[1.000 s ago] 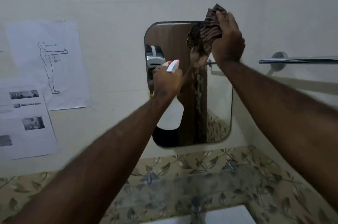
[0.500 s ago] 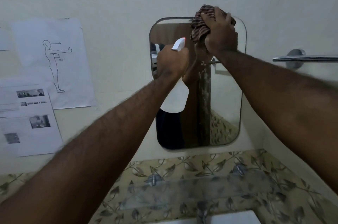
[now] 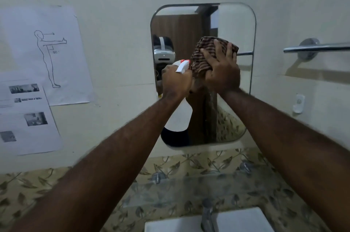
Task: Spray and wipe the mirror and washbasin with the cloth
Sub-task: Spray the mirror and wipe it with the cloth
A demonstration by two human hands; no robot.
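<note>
Striped cloth (image 3: 207,55): brown, bunched, pressed flat against the glass near the middle of the mirror, under the right hand.
Right hand (image 3: 222,72): fingers spread over the cloth and closed on it, palm toward the glass; the forearm comes in from 4 o'clock.
Left hand (image 3: 177,82): wrapped tight around the neck of the spray bottle, just at 9 o'clock of the cloth, almost touching it; the forearm comes in from 7 o'clock.
Spray bottle (image 3: 180,116): white body hanging below the fist, white and red nozzle pointing toward the cloth.
Mirror (image 3: 234,29): rounded rectangle on the cream wall, wet streak running down below the cloth.
Washbasin (image 3: 244,220): white, at 6 o'clock, with a metal tap (image 3: 207,214) at its back edge.
Towel rail (image 3: 318,48): chrome, at 3 o'clock of the mirror.
Paper sheets (image 3: 43,55): on the wall at 9 o'clock.
</note>
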